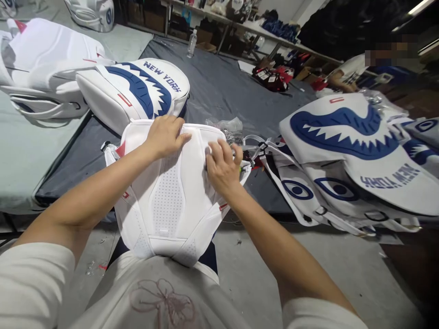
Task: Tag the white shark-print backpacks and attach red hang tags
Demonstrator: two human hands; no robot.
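Note:
A white backpack (199, 183) leans against my body and the table edge, its padded back panel with a dotted mesh strip facing me. My left hand (168, 135) is closed over its top edge, fingers over the rim and thumb on the panel. My right hand (224, 169) is curled on the upper right of the panel, near the strap side. A small dark tip and a yellow-green bit show at that hand; what it holds is mostly hidden in the fingers. White straps with black buckles (263, 146) extend to the right.
Behind stands a white backpack with blue teeth and "NEW YORK" lettering (164, 77). Similar backpacks lie in a pile at right (343, 137) and on the left table (51, 50). A plastic bottle (192, 44), clear plastic wrap (231, 128) and red-black items (274, 77) lie beyond; another person (350, 73) is at far right.

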